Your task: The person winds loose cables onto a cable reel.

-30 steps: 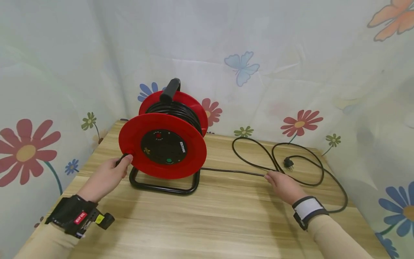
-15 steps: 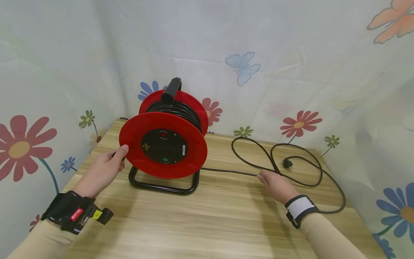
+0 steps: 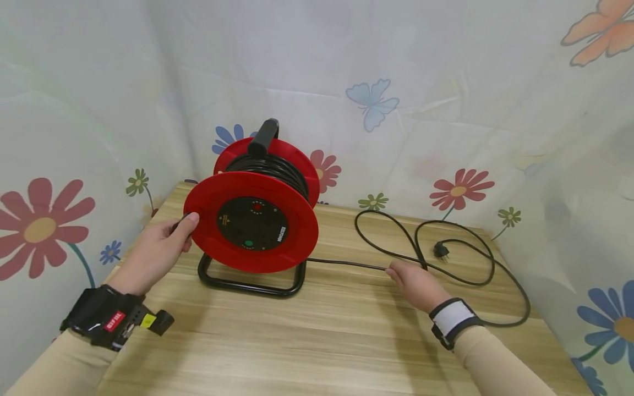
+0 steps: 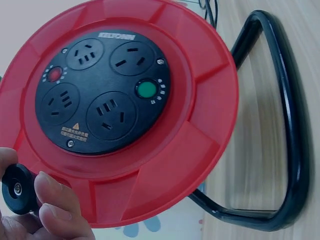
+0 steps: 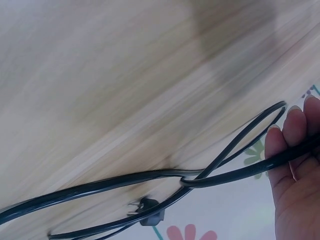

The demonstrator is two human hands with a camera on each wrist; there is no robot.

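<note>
A red cable reel (image 3: 252,223) stands on the left part of the table on a black tubular frame (image 3: 250,289), much black cable wound between its discs. My left hand (image 3: 157,250) grips the black crank knob (image 4: 18,189) at the left edge of the front disc. In the left wrist view, the disc's black panel (image 4: 102,92) shows sockets, a red button and a green one. To the right, my right hand (image 3: 418,283) holds the black cable (image 3: 346,263), which runs from the reel through its fingers; the right wrist view shows it crossing the palm side (image 5: 295,155).
Loose loops of cable (image 3: 453,282) lie on the right of the wooden table (image 3: 297,352), with a black plug (image 3: 440,250) among them. A white curtain (image 3: 307,55) printed with flowers and butterflies stands close behind and at both sides.
The reel's front disc has turned clockwise, and my left hand has risen along its left edge with the crank knob. My right hand has moved left along the table toward the reel.
</note>
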